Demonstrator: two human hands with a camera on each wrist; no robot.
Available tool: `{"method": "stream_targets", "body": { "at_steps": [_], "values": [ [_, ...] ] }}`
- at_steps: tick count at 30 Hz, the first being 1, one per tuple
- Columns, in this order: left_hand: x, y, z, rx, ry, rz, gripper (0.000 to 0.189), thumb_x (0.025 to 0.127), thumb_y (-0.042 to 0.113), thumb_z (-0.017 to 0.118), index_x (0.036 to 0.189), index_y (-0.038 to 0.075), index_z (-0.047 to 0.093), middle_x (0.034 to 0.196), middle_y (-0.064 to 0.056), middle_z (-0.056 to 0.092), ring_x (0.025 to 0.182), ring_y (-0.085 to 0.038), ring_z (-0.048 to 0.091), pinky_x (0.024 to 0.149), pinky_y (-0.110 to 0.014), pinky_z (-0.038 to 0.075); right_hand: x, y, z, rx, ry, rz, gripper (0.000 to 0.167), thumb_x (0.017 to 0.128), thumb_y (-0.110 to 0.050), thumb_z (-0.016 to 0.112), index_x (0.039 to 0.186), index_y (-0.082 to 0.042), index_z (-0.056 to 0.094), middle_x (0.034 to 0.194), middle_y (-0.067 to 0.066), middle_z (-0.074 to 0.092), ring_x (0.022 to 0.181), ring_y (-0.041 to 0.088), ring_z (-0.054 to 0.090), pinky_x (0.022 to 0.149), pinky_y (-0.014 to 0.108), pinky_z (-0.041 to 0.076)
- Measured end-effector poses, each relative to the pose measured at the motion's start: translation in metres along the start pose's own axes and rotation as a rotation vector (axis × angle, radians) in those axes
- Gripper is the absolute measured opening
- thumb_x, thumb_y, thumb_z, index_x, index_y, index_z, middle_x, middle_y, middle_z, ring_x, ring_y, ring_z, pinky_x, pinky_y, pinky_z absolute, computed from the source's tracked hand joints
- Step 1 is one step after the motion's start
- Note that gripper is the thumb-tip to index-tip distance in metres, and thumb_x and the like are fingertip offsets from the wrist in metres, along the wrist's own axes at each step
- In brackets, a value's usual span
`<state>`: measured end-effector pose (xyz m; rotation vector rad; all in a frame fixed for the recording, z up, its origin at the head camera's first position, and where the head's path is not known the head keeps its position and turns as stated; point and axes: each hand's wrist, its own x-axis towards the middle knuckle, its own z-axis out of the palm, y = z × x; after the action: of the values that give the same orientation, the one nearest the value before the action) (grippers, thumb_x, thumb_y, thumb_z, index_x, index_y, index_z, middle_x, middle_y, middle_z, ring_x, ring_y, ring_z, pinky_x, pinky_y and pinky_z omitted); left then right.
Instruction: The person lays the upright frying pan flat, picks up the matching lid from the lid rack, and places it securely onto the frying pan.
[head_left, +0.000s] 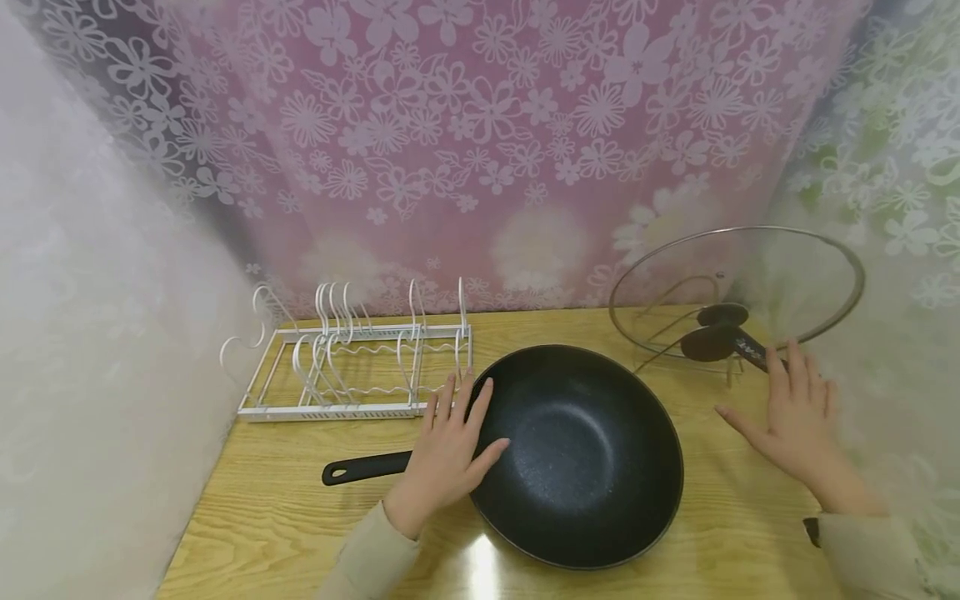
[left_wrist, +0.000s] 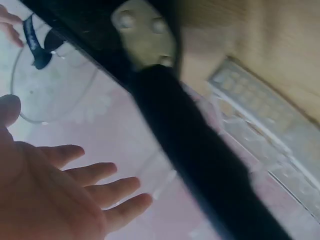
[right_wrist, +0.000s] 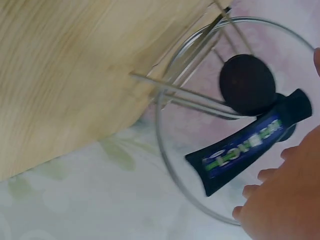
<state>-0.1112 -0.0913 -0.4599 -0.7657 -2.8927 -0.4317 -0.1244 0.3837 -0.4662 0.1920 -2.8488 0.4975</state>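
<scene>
A black wok point(head_left: 573, 467) rests on the wooden table, its long black handle point(head_left: 367, 468) pointing left. My left hand point(head_left: 442, 458), fingers spread, is over the wok's left rim beside the handle. In the left wrist view that handle point(left_wrist: 185, 145) passes in front of the open palm and fingers, which hold nothing. At the right, a large glass lid point(head_left: 857, 267) with a metal rim leans in a wire stand point(right_wrist: 190, 92). Its dark knob carries a flared black grip with printed lettering point(right_wrist: 245, 145). My right hand point(head_left: 802, 425) is close to that grip, fingers extended and thumb apart.
A white metal rack point(head_left: 337, 411) with several upright curved hooks stands at the back left, just behind the wok handle. Flowered pink sheeting point(head_left: 450, 167) hangs behind the table point(head_left: 300, 533), and pale sheets close in both sides.
</scene>
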Motion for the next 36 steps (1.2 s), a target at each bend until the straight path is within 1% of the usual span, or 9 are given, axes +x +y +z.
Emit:
{"method": "stream_targets", "body": {
  "at_steps": [6, 12, 18, 23, 27, 29, 32, 34, 36],
  "values": [
    [0.023, 0.024, -0.008, -0.068, -0.144, 0.063, 0.08, 0.102, 0.061, 0.033, 0.16, 0.018, -0.001, 0.165, -0.013, -0.009, 0.15, -0.038, -0.006, 0.118, -0.06, 0.013, 0.005, 0.013, -0.004, 0.008, -0.011, 0.031, 0.107, 0.091, -0.048, 0.064, 0.155, 0.005, -0.004, 0.161, 0.025, -0.017, 0.145, 0.05, -0.015, 0.105, 0.074, -0.017],
    [0.049, 0.048, -0.018, -0.202, -0.372, 0.092, 0.081, 0.101, 0.063, 0.033, 0.157, 0.026, -0.013, 0.163, -0.007, -0.02, 0.15, -0.034, -0.012, 0.119, -0.058, 0.009, 0.01, 0.023, -0.004, -0.006, 0.035, 0.023, 0.099, 0.093, -0.046, 0.061, 0.154, 0.007, 0.004, 0.16, 0.03, -0.004, 0.144, 0.053, -0.002, 0.108, 0.073, -0.011],
    [0.085, 0.067, -0.022, -0.284, -0.603, 0.075, 0.081, 0.103, 0.052, 0.04, 0.157, 0.026, -0.014, 0.164, -0.008, -0.017, 0.15, -0.038, -0.006, 0.12, -0.056, 0.01, 0.018, 0.031, -0.002, 0.014, 0.133, -0.033, 0.081, 0.094, -0.037, 0.063, 0.146, 0.013, 0.026, 0.147, 0.038, 0.025, 0.135, 0.055, 0.021, 0.109, 0.071, 0.006],
    [0.119, 0.077, -0.015, -0.348, -0.705, 0.109, 0.079, 0.104, 0.051, 0.04, 0.158, 0.025, -0.011, 0.165, -0.006, -0.014, 0.151, -0.033, -0.003, 0.121, -0.051, 0.01, 0.026, 0.031, 0.001, 0.022, 0.211, -0.058, 0.062, 0.089, -0.026, 0.066, 0.132, 0.013, 0.043, 0.126, 0.039, 0.047, 0.114, 0.056, 0.04, 0.101, 0.068, 0.022],
    [0.15, 0.086, -0.003, -0.445, -0.692, 0.138, 0.076, 0.105, 0.048, 0.039, 0.159, 0.016, -0.004, 0.165, -0.007, -0.008, 0.152, -0.025, -0.003, 0.122, -0.041, 0.008, 0.03, 0.031, 0.002, 0.011, 0.246, -0.054, 0.051, 0.086, -0.021, 0.068, 0.123, 0.012, 0.052, 0.113, 0.038, 0.057, 0.103, 0.053, 0.049, 0.094, 0.067, 0.03],
    [0.164, 0.092, 0.005, -0.519, -0.623, 0.158, 0.074, 0.106, 0.043, 0.04, 0.159, 0.012, 0.001, 0.166, -0.007, 0.0, 0.152, -0.021, 0.001, 0.122, -0.035, 0.009, 0.033, 0.03, 0.002, 0.0, 0.262, -0.06, 0.045, 0.085, -0.02, 0.07, 0.116, 0.01, 0.056, 0.104, 0.035, 0.061, 0.093, 0.051, 0.055, 0.086, 0.065, 0.036],
    [0.185, 0.104, 0.02, -0.639, -0.49, 0.157, 0.069, 0.105, 0.036, 0.045, 0.159, 0.008, 0.011, 0.164, -0.006, 0.017, 0.149, -0.016, 0.018, 0.118, -0.027, 0.021, 0.036, 0.03, 0.003, -0.009, 0.303, -0.094, 0.036, 0.081, -0.017, 0.073, 0.105, 0.008, 0.061, 0.087, 0.029, 0.064, 0.075, 0.046, 0.059, 0.069, 0.06, 0.042],
    [0.197, 0.114, 0.031, -0.667, -0.398, 0.144, 0.064, 0.105, 0.031, 0.048, 0.157, 0.006, 0.02, 0.159, -0.007, 0.029, 0.144, -0.016, 0.031, 0.114, -0.026, 0.03, 0.039, 0.03, 0.004, -0.014, 0.34, -0.119, 0.031, 0.08, -0.016, 0.074, 0.097, 0.006, 0.062, 0.078, 0.025, 0.064, 0.064, 0.042, 0.058, 0.058, 0.054, 0.042],
    [0.207, 0.123, 0.043, -0.669, -0.331, 0.099, 0.06, 0.103, 0.029, 0.05, 0.153, 0.003, 0.03, 0.154, -0.008, 0.039, 0.136, -0.015, 0.043, 0.108, -0.024, 0.038, 0.041, 0.03, 0.004, -0.013, 0.364, -0.13, 0.028, 0.079, -0.016, 0.073, 0.094, 0.006, 0.063, 0.074, 0.023, 0.064, 0.059, 0.039, 0.057, 0.051, 0.05, 0.041]
  ]
}}
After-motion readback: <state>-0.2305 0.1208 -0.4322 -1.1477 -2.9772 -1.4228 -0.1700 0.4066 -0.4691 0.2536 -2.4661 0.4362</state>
